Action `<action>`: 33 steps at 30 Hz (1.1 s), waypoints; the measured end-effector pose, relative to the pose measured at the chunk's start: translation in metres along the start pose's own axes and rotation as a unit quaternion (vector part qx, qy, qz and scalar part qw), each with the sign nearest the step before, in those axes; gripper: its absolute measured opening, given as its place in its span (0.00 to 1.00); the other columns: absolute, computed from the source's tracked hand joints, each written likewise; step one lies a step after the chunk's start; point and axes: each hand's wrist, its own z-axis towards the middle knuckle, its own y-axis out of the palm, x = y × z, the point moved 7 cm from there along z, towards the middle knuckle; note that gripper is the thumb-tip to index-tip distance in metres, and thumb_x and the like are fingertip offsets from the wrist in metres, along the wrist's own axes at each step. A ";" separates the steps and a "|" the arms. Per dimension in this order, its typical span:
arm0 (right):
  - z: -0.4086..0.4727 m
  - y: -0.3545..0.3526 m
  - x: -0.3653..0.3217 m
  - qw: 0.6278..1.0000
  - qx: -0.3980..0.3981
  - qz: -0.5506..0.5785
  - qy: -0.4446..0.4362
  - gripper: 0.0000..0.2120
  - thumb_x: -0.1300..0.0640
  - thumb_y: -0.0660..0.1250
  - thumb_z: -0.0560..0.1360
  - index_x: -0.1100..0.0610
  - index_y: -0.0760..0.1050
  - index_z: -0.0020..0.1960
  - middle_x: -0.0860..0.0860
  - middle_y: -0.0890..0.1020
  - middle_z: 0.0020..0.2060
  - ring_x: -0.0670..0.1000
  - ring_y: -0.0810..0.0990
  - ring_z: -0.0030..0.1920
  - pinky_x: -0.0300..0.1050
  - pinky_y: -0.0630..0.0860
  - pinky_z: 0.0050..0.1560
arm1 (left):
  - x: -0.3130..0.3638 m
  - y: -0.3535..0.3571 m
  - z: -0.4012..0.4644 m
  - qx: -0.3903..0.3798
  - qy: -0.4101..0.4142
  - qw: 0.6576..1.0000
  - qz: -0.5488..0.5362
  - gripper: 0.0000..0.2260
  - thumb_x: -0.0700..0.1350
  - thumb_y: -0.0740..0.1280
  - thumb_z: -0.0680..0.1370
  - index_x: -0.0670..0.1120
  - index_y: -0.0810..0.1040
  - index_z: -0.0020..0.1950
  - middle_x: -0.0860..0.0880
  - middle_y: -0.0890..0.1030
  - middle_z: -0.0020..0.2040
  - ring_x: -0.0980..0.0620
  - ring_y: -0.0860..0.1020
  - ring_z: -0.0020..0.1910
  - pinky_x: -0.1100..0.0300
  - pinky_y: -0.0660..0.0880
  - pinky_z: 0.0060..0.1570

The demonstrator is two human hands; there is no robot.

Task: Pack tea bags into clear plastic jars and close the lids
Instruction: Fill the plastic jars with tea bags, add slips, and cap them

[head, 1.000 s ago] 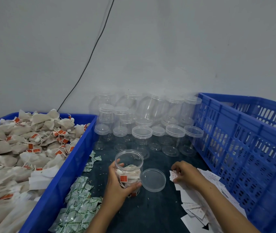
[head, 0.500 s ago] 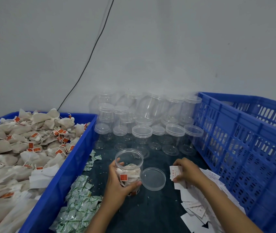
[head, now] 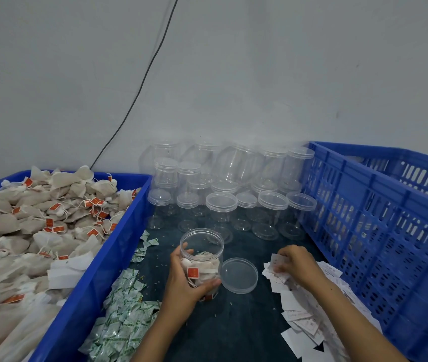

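1. Gripping the open jar (head: 202,253), the left hand (head: 184,280) wraps its fingers round the far side and its thumb round the near side, low on the clear wall.
2. Standing upright on the dark tabletop (head: 233,330), the jar holds several tea bags (head: 203,265) with red tags and has no lid on.
3. Its lid (head: 239,275) lies flat just to the right of the jar, apart from both hands.
4. The right hand (head: 295,265) rests on the pile of white paper slips (head: 301,322), fingers curled and pinching 1 or more slips at the pile's far end.
5. Empty lidded jars (head: 220,205) stand clustered behind, against the wall.
6. A blue bin (head: 98,273) of loose tea bags sits at left, with small green-and-white sachets (head: 121,317) heaped beside it; a blue crate (head: 380,231) stands at right.
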 end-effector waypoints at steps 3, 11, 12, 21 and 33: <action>0.000 0.002 0.000 0.998 -0.025 0.055 -0.002 0.15 0.64 0.76 0.68 0.47 0.75 0.44 0.47 0.79 0.44 0.47 0.82 0.34 0.40 0.75 0.29 | 0.000 0.000 -0.001 0.000 0.000 1.000 -0.001 0.44 0.44 0.81 0.63 0.52 0.59 0.71 0.58 0.71 0.62 0.58 0.74 0.60 0.55 0.73 0.63; -0.001 0.010 0.006 0.998 -0.053 0.027 0.008 0.16 0.58 0.74 0.71 0.43 0.69 0.44 0.48 0.79 0.50 0.49 0.82 0.30 0.49 0.82 0.38 | -0.001 -0.001 0.000 0.000 -0.002 1.000 -0.002 0.44 0.45 0.81 0.63 0.54 0.59 0.71 0.56 0.71 0.64 0.56 0.74 0.62 0.55 0.73 0.64; -0.001 0.008 0.006 0.999 -0.051 0.018 0.009 0.16 0.57 0.75 0.71 0.43 0.69 0.46 0.47 0.79 0.51 0.50 0.82 0.31 0.51 0.82 0.40 | -0.001 0.000 -0.001 -0.001 -0.003 1.000 -0.001 0.44 0.46 0.81 0.63 0.54 0.59 0.71 0.56 0.71 0.64 0.56 0.74 0.62 0.55 0.73 0.64; -0.002 0.005 0.006 0.999 -0.038 0.022 -0.002 0.18 0.57 0.75 0.70 0.45 0.66 0.45 0.47 0.78 0.47 0.50 0.80 0.31 0.48 0.80 0.34 | -0.001 -0.001 -0.001 0.001 -0.003 1.000 0.003 0.44 0.46 0.81 0.62 0.53 0.59 0.71 0.56 0.72 0.64 0.56 0.74 0.62 0.54 0.72 0.64; -0.007 -0.008 0.010 0.996 0.071 0.045 0.015 0.20 0.51 0.77 0.67 0.55 0.68 0.28 0.47 0.73 0.34 0.48 0.71 0.37 0.44 0.63 0.35 | -0.004 0.000 0.001 -0.002 -0.009 1.000 -0.001 0.46 0.55 0.79 0.58 0.55 0.60 0.71 0.59 0.72 0.62 0.60 0.74 0.60 0.57 0.74 0.61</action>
